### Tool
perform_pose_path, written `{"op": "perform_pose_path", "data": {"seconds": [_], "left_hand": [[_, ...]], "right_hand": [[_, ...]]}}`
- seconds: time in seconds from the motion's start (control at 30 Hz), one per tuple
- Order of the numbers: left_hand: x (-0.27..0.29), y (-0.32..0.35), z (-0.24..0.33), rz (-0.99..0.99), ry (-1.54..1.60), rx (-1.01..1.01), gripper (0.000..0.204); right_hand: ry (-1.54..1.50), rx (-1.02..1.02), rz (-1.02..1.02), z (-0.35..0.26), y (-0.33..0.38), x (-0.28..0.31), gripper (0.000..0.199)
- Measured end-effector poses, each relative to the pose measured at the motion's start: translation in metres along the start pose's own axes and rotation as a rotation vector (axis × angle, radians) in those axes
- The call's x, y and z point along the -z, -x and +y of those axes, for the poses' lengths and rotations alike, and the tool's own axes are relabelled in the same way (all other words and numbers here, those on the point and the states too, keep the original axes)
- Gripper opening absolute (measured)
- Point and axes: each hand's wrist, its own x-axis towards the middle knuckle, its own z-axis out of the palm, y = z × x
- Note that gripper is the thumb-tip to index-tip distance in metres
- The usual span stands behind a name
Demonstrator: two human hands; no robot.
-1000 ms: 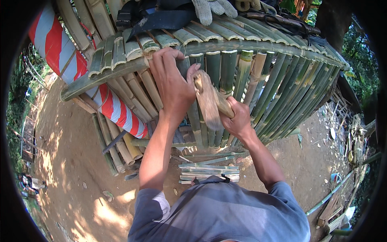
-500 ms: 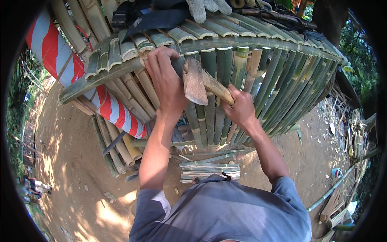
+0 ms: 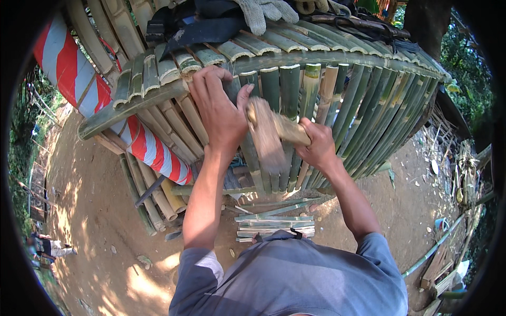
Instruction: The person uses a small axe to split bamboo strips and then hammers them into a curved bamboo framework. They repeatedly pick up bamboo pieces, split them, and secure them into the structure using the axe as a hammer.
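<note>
My right hand [image 3: 318,145] is closed round the wooden handle of a hatchet [image 3: 268,138]. The hatchet's rusty head is smeared by motion, with its broad edge pointing down, in front of the upright green bamboo slats [image 3: 290,89]. Just left of it, my left hand [image 3: 220,113] is up against the curved bamboo rail [image 3: 258,62]. Its bent fingers and raised thumb sit on either side of a green bamboo slat [image 3: 232,87] directly under the rail. Whether a small piece is pinched there too is hidden.
Split bamboo strips [image 3: 258,43] form the top surface, where a knitted glove [image 3: 258,15] and dark cloth [image 3: 208,30] lie. A red-and-white wrapped post [image 3: 153,150] slants at left. Cut bamboo strips [image 3: 274,227] lie on the dirt ground. Another person [image 3: 47,246] is far left.
The hatchet head has swung slightly down and right and is now blurred. My left thumb has come into sight, raised apart from the fingers. My right hand has shifted only slightly.
</note>
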Motion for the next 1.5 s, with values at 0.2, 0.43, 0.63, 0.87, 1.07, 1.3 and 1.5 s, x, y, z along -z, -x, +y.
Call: {"op": "perform_pose_path", "data": {"seconds": [0.2, 0.43, 0.63, 0.87, 1.07, 1.3, 1.5], "left_hand": [[0.0, -0.001, -0.001, 0.01, -0.001, -0.023, 0.044], [0.001, 0.005, 0.004, 0.022, -0.036, -0.023, 0.044], [-0.004, 0.036, 0.005, 0.136, -0.054, -0.011, 0.061], [-0.024, 0.061, 0.007, 0.205, 0.247, 0.472, 0.073], [-0.036, 0.069, -0.003, 0.206, 0.388, 0.555, 0.065], [-0.03, 0.069, 0.003, 0.073, 0.371, 0.534, 0.031], [-0.025, 0.064, 0.006, 0.053, 0.533, 0.583, 0.023]], "right_hand": [[-0.01, -0.081, -0.029, -0.007, 0.0, -0.002, 0.024], [-0.128, -0.25, -0.005, -0.005, 0.045, 0.007, 0.013], [-0.173, -0.28, -0.001, -0.013, 0.052, 0.024, 0.011], [0.032, -0.037, -0.101, 0.005, 0.018, 0.05, 0.013], [0.227, 0.094, -0.31, 0.007, -0.033, 0.08, 0.028], [0.486, 0.089, -0.499, -0.001, -0.079, 0.106, 0.027], [0.495, 0.258, -0.507, -0.01, -0.09, 0.116, 0.025]]}}
